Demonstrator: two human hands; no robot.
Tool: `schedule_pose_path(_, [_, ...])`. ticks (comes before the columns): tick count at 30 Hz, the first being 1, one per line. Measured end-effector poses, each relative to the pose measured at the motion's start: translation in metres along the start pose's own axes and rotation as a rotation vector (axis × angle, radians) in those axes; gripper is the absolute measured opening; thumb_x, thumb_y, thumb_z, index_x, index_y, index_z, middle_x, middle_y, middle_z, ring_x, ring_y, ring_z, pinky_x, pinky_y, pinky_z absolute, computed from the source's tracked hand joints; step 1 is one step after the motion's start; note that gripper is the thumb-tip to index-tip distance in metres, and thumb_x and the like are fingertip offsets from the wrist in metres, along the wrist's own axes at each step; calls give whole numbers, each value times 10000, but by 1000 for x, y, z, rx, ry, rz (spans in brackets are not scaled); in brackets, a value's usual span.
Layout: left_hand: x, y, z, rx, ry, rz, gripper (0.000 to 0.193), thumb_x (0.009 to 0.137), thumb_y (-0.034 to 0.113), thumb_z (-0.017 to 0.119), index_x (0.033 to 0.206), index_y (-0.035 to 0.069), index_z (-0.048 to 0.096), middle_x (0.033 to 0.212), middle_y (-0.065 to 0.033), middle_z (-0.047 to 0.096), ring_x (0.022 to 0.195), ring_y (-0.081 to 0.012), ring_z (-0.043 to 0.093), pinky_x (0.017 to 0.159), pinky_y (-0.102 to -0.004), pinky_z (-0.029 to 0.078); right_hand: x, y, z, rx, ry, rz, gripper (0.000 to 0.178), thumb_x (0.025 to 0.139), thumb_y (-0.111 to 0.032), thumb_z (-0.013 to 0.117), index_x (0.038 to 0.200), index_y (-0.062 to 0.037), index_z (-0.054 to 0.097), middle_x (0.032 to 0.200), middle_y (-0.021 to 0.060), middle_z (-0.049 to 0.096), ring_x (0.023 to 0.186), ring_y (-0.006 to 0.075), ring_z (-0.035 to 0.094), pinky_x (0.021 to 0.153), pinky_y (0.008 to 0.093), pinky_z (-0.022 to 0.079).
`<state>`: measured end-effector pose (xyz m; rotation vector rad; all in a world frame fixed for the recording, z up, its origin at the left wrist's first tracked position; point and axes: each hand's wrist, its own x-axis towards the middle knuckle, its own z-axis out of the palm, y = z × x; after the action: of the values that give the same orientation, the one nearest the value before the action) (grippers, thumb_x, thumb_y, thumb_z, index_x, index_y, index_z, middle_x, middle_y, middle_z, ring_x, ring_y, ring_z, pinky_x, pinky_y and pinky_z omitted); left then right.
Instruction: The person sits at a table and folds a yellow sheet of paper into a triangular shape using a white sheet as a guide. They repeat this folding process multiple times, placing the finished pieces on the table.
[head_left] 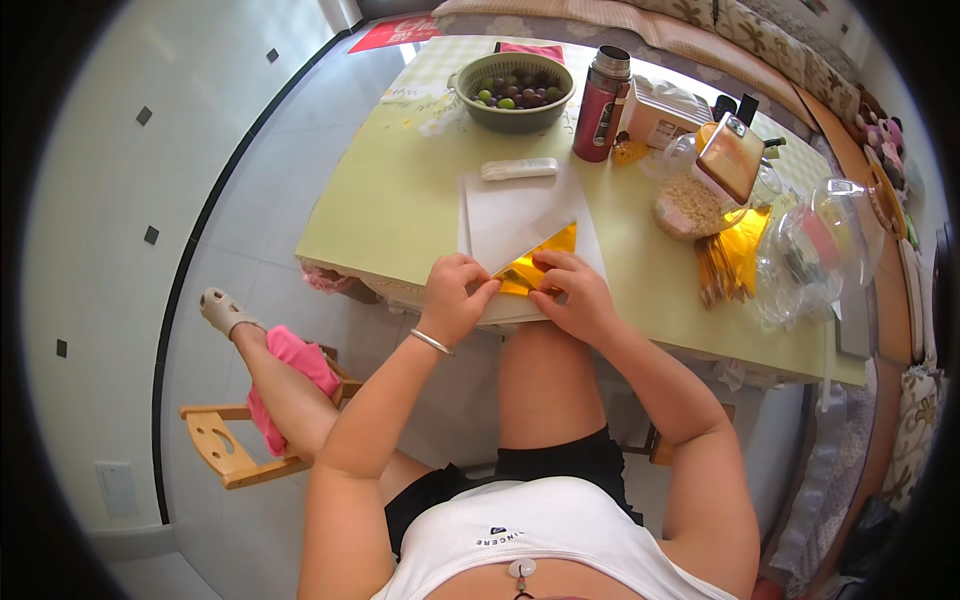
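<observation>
Between my hands is a sheet of shiny gold foil paper (545, 252), folded into a roughly triangular shape over white paper sheets (492, 215) at the table's near edge. My left hand (460, 295) pinches the foil paper's left corner between thumb and fingers. On the other side, my right hand (572, 293) has its thumb and fingertips closed on the foil's right part. Beyond the foil, a white oblong case (519, 169) lies across the top of the white sheets.
A strainer basin (512, 120) of grapes stands at the back beside a dark red thermos (602, 105). To the right are a tissue box (665, 110), a phone (732, 158) leaning on a jar (690, 195), more gold paper (742, 245) and a clear plastic container (815, 250). A wooden stool (225, 450) stands lower left.
</observation>
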<state>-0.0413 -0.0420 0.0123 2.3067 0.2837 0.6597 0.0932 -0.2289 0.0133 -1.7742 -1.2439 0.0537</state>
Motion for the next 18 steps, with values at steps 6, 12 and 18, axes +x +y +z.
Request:
schedule_pose_path(6, [4,0,13,161,79,-76,201,806,172,767,719,25,662,794,-99,599,833,-286,566,755,-390,467,1,3,6,-88,79,3,179,800,-127,754,721,-23,632,1147,119,700,1079,301,648,901,378,527])
schedule_pose_path(12, [10,5,17,255,62,-96,234,799,173,767,673,32,628,798,-103,591,840,-304,569,766,-410,475,3,1,11,-129,108,31,170,792,-115,757,743,-37,614,1129,113,705,1085,306,646,894,385,528])
schedule_pose_path(18, [12,4,17,281,28,-74,224,798,170,765,675,34,635,815,-104,598,847,-301,572,771,-412,480,2,0,12,-166,117,-6,139,783,-102,757,811,-38,636,1139,118,694,1089,308,643,891,390,531])
